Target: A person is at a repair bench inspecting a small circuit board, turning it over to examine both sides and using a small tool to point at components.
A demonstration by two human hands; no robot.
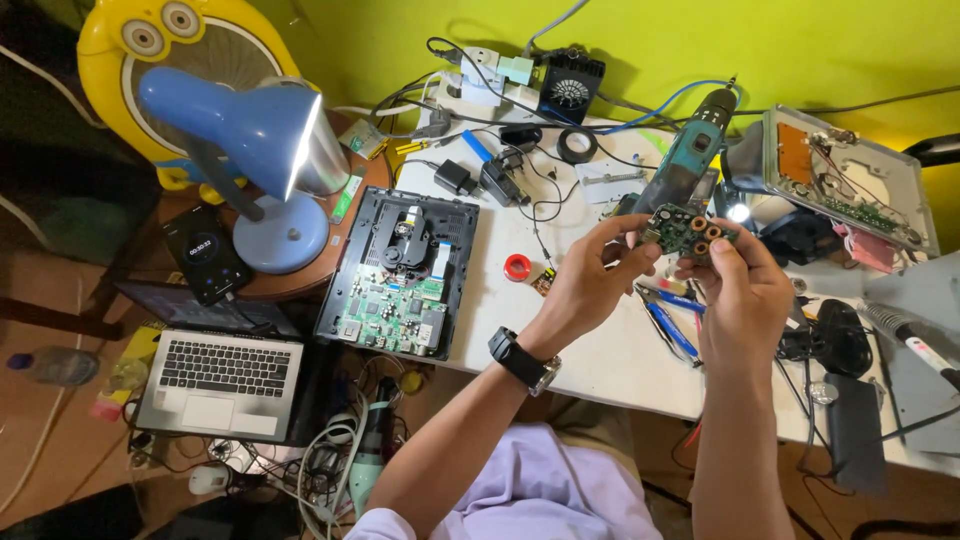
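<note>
Two bare hands are raised above a cluttered white bench (600, 350), holding one small green circuit board (685, 229) between them. The left hand (590, 285), with a black wristwatch (520, 360) on its wrist, pinches the board's left edge between thumb and fingertips. The right hand (742, 295) is closed on the board's right side, its fingers curled over the edge, so that part of the board is hidden. The board carries a few round copper-coloured parts; its finer details are too small to make out.

Just behind the board, a teal cordless drill (690, 150) stands on the bench, its lower half hidden by the hands. Below the right hand lie blue-handled tools (672, 330), partly covered by it. A small red ring (517, 266) sits on the bench left of the left hand.

Further left, an opened disc player (400, 270) shows its green board and drive mechanism. Beyond it, a blue desk lamp (250, 130) shines on a round wooden side table, beside a dark phone (205, 255). A laptop (222, 372) rests lower down, among tangled cables.

At the far right, an open grey metal casing (850, 175) shows wiring inside, and its edge is cut off by the frame.
</note>
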